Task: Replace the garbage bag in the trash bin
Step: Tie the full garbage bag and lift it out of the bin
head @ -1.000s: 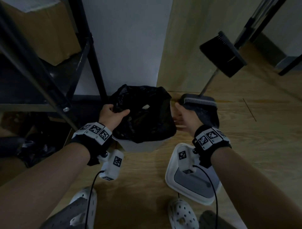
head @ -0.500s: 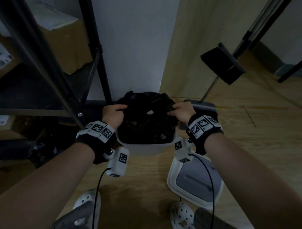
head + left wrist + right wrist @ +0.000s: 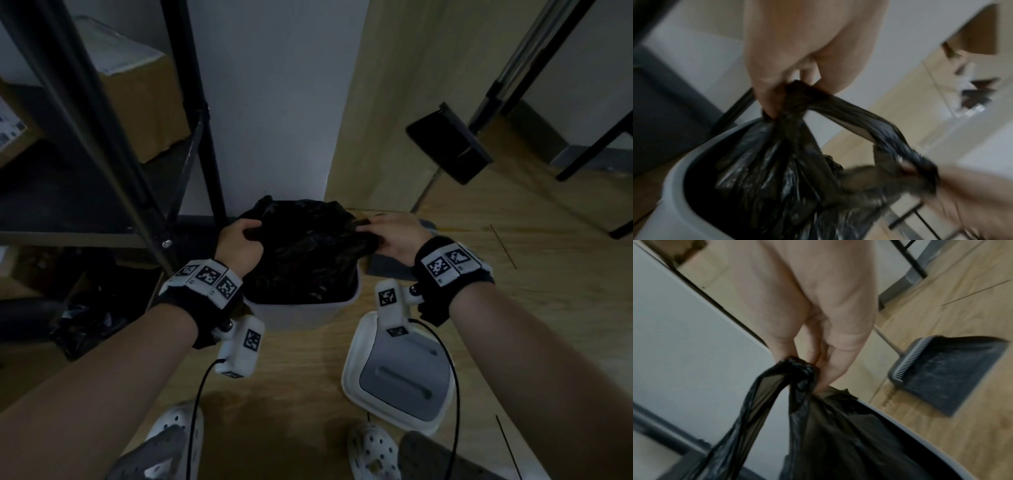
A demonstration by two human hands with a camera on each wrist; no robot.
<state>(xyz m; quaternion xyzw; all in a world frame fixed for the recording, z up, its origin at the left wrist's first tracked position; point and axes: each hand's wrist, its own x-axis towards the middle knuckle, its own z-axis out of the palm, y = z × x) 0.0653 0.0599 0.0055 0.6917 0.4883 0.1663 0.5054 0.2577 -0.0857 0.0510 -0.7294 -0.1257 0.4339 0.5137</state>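
Note:
A black garbage bag [image 3: 305, 253] sits in a small white trash bin [image 3: 298, 313] on the wood floor, its top gathered and rising above the rim. My left hand [image 3: 239, 241] grips the bunched left edge of the bag [image 3: 795, 95]. My right hand [image 3: 390, 236] grips the bunched right edge [image 3: 797, 368]. A stretched strip of bag [image 3: 859, 120] runs between the two hands. The bin's rim [image 3: 701, 155] shows below the bag in the left wrist view.
The bin's white and grey lid [image 3: 400, 377] lies on the floor at my right foot. A dark dustpan [image 3: 947, 373] lies right of the bin, a brush head [image 3: 448, 144] above it. A black metal shelf [image 3: 102, 144] with cardboard boxes stands at the left.
My right hand has come in from beside the bin and taken hold of the bag's right edge. Both hands have gathered the bag's top and drawn it up and closed.

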